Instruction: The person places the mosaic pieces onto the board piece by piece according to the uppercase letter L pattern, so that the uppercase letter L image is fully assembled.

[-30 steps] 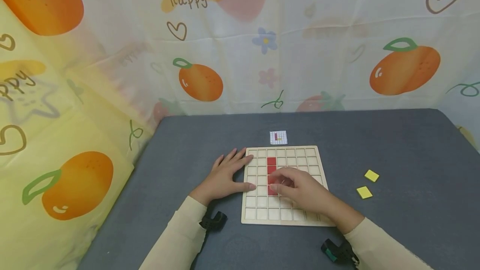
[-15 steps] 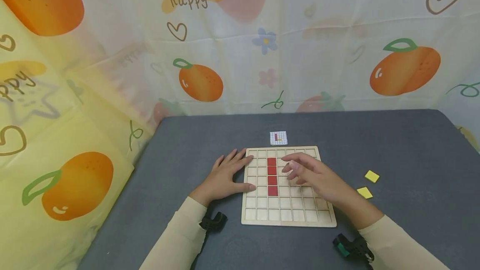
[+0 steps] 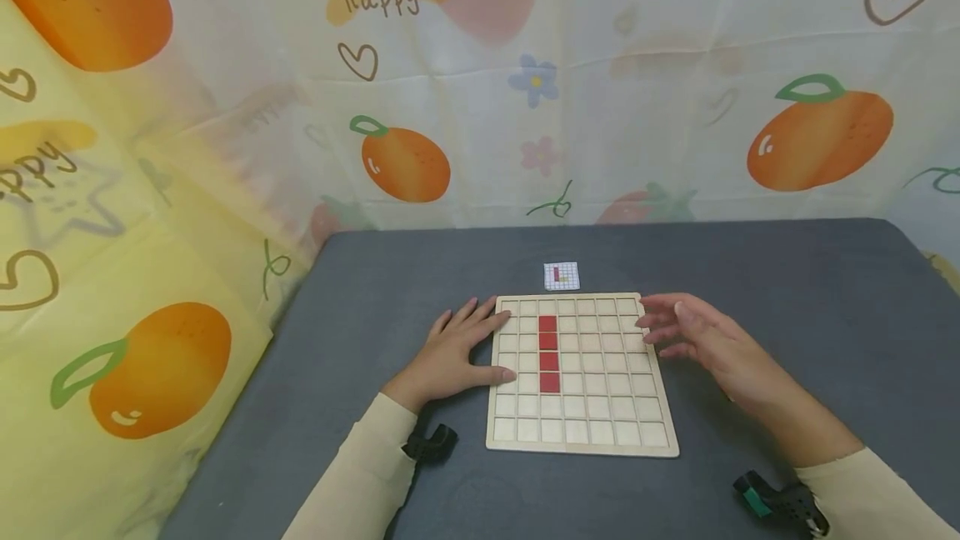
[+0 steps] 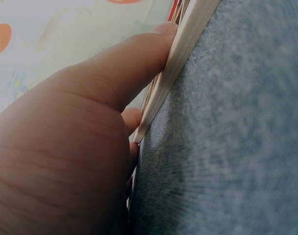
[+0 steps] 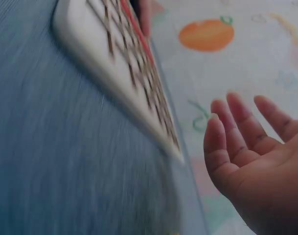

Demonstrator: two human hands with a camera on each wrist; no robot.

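A wooden grid board (image 3: 600, 432) lies flat on the table. Several red square tiles (image 3: 548, 361) fill a vertical line of its cells, left of the middle. My left hand (image 3: 453, 357) rests on the board's left edge with fingers spread; the left wrist view has the thumb (image 4: 139, 58) across the board's rim (image 4: 183, 44). Just off the board's upper right side hovers my right hand (image 3: 708, 340), fingers loosely bent and nothing between them. In the right wrist view this hand (image 5: 266, 171) is apart from the board (image 5: 97, 68). The yellow tiles are almost wholly hidden behind the right hand.
Behind the board lies a small printed card (image 3: 562, 276) with a grid, a red column and a yellow mark. The grey table (image 3: 420, 265) ends at a fruit-patterned cloth (image 3: 480, 107) hanging at the back and left.
My right hand has left the red tiles and moved right, past the board's edge, now covering the yellow tiles. My left hand has stayed on the board's left edge.
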